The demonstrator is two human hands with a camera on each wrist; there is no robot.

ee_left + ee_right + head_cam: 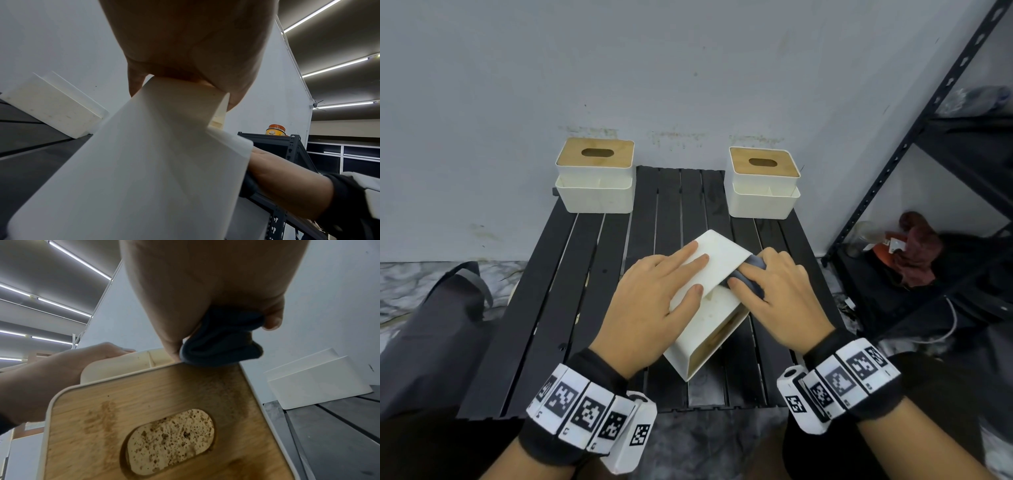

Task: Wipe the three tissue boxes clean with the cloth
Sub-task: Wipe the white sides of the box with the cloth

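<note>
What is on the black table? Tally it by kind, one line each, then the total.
Tissue boxes: 3, namely the back left box, the back right box and the tipped box under the left hand.
Cloths: 1, the dark cloth in the right hand.
Total: 4

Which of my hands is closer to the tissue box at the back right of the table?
Right. The right hand lies nearest that back-right tissue box; the left hand rests on the tipped tissue box, farther left.
</note>
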